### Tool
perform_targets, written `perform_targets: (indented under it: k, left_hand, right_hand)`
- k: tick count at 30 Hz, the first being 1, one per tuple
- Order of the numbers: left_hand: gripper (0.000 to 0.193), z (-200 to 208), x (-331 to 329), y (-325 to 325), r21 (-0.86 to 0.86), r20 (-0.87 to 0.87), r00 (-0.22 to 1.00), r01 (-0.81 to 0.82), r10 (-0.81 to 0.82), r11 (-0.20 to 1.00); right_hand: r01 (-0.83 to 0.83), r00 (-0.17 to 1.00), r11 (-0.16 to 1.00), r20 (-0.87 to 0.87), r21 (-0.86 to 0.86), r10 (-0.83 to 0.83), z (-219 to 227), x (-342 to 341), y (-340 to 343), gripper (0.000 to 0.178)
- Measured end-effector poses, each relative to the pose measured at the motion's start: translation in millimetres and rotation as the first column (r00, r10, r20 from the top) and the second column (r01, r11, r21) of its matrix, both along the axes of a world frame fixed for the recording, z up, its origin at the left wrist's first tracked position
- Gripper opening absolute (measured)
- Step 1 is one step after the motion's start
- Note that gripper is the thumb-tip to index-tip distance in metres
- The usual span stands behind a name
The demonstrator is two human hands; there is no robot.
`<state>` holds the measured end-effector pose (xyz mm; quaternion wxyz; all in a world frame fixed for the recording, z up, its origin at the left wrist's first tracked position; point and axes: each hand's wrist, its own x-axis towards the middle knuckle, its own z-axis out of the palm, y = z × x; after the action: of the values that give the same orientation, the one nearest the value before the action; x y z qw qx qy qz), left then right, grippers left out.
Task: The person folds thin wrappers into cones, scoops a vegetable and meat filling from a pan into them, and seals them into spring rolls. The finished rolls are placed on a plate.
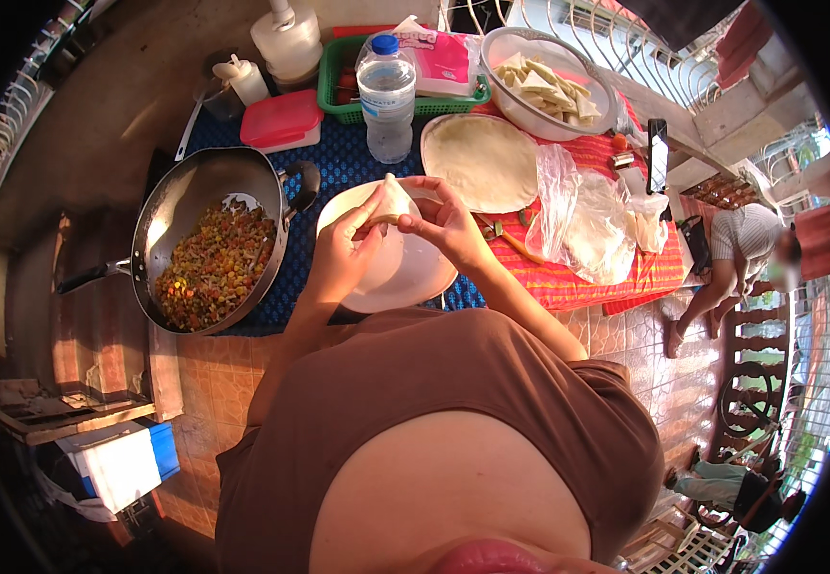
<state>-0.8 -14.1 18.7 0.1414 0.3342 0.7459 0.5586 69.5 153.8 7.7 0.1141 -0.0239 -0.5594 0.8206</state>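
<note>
Terracotta-coloured tiles [209,383] ran under a table dressed in two cloths, a blue patterned one [343,158] on the left and a red striped one [577,295] on the right. Near the table's front edge, a pale folded wrapper [394,199] was held up over a white plate [415,279], its pointed end upward. The left hand [346,244] was nearly closed, thumb and fingertips pinching the wrapper's left side; the right hand [448,225] had its fingers bent over the other side, the thumb near the lower edge, so both had hold of it. Left of the plate sat a deep pan [168,187] with a diced, many-coloured filling [216,258] in it. Behind the hands stood a clear bottle [386,110] with a blue cap, in front of a green basket [458,108], with a red-lidded container [283,119] to its left. On the right lay a flat, pale round of dough [477,163], just beside a crumpled plastic bag [555,196]. Farther back, a large bowl [606,91] contained many pale triangular pieces [546,91]. Well apart, at far right, another person [742,239] bent forward near a balustrade [759,330].
</note>
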Motion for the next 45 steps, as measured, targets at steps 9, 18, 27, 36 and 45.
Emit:
perform_targets:
  k: [9, 18, 27, 36, 45]
  left_hand:
    - [0.039, -4.3, 7.5, 2.9, 0.021, -0.171, 0.982, -0.077, 0.079, 0.997]
    - [0.019, 6.5, 8.9, 11.5, 0.133, -0.683, 0.682, -0.234, 0.260, 0.963]
    - [0.021, 12.0, 10.2, 17.6, 0.135, -0.812, 0.551, -0.140, 0.190, 0.981]
    - [0.012, -5.7, 28.3, 13.5, 0.236, -0.557, 0.820, 0.005, 0.131, 0.972]
    - [0.042, 6.7, -3.3, 7.8, 0.066, 0.488, 0.860, 0.137, -0.152, 0.988]
  right_hand:
    - [-0.057, 0.998, 0.998, -0.021, 0.009, 0.058, -8.3, -0.4, -0.5, 0.058]
    - [0.050, 0.995, 0.995, -0.082, -0.091, -0.058, -14.4, -5.2, -13.9, 0.056]
    - [0.139, 0.987, 0.979, -0.058, -0.150, -0.149, -14.0, -2.6, -17.7, 0.049]
    - [0.248, 0.966, 0.968, -0.067, -0.050, -0.251, -1.9, -8.4, 8.6, 0.025]
    - [0.053, 0.998, 0.975, -0.042, 0.215, -0.045, -11.5, 1.1, -15.3, 0.004]
